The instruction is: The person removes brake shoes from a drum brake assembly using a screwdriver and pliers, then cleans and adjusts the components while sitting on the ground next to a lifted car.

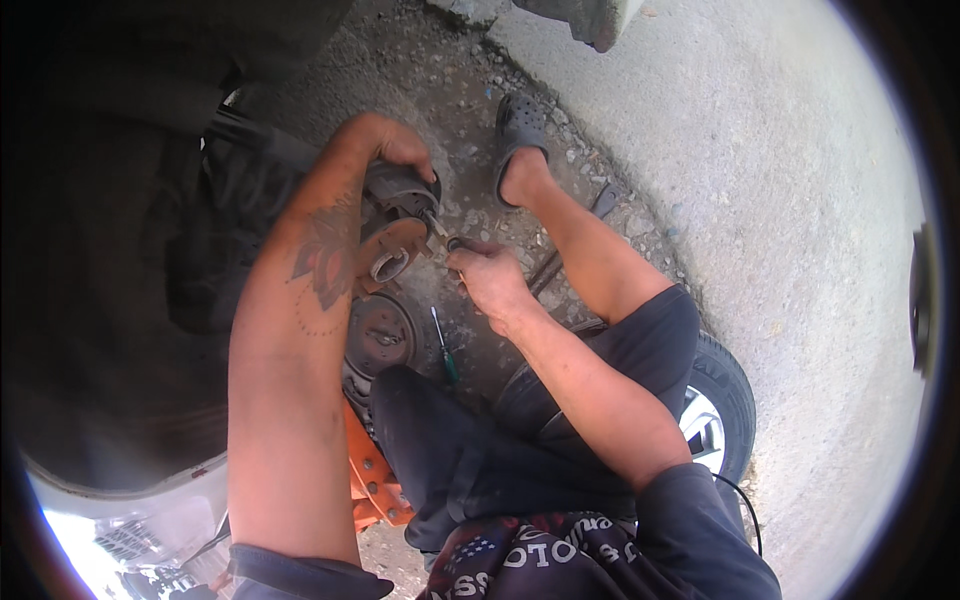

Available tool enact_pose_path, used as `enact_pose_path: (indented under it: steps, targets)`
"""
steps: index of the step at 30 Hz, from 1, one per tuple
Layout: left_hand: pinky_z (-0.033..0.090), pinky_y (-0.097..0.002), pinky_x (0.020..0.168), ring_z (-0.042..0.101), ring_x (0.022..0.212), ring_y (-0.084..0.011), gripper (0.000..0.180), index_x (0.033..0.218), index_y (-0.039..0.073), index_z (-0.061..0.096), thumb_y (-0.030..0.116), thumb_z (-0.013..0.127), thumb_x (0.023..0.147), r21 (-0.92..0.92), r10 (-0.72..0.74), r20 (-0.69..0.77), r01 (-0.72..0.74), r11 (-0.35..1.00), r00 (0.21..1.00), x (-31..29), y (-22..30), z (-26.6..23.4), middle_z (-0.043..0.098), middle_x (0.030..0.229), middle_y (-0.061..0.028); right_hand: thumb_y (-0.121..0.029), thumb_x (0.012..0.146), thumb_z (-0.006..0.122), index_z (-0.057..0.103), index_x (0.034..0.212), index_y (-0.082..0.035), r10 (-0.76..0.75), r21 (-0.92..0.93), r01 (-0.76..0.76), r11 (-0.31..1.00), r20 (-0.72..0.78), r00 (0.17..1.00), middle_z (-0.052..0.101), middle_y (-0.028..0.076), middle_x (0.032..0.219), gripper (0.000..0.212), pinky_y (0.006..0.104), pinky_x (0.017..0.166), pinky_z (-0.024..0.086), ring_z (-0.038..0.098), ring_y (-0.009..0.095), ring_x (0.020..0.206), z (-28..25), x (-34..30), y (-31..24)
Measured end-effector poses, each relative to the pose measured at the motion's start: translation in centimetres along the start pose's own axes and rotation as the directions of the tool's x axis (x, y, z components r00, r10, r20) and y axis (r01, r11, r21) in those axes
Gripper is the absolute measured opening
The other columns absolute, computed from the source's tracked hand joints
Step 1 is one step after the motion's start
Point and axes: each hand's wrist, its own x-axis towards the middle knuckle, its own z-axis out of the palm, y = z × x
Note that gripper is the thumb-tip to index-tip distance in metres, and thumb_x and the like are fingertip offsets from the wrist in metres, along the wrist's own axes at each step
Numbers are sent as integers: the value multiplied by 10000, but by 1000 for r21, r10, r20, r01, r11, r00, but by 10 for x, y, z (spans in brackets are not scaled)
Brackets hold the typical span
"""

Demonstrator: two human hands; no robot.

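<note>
My left hand (400, 147) reaches over the far side of a dark, rounded metal brake part (397, 190), its fingers curled round the edge. The fingertips are partly hidden behind it. My right hand (490, 282) is closed, thumb and fingers pinched on a slim metal tool (437, 227) that runs up to the brake part; its exact kind is hard to make out. Just below sits a rusty bracket with a hollow round cylinder (390, 263). Nearer to me is a round, flat hub (381, 335) with rusty marks.
A screwdriver (448, 358) with a green handle lies on the gritty ground. An orange metal stand (372, 470) is beside my left leg, and a wheel (738, 410) lies at the right. A dark vehicle body (110, 300) fills the left; a concrete slab (800, 230) spans the right.
</note>
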Motion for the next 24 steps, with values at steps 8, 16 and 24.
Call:
enact_pose_path:
  steps: [8,16,24]
  targets:
    - [485,-392,907,648,1005,-242,464,1147,13,697,400,640,899,-34,-73,82,76,997,994,-8,11,-1,672,1203,-142,-126,805,673,700,1144,45,-225,-59,219,974,-114,968,676,58,851,381,271,651,493,594,127,695,11,8,22]
    - [481,-400,921,654,1020,-261,488,1176,34,697,419,667,877,70,-93,5,92,993,996,-18,18,-2,688,1179,-144,-247,783,674,717,1134,-44,-204,-363,161,918,-83,975,716,240,889,408,398,856,534,708,332,930,4,-4,3]
    - [459,-393,974,627,1099,-283,548,1217,76,688,464,704,831,140,-100,-47,106,984,994,-7,9,7,650,1277,-133,-241,799,651,678,1216,-49,-150,-395,145,907,19,989,714,187,921,461,390,834,527,691,298,932,-7,-2,7]
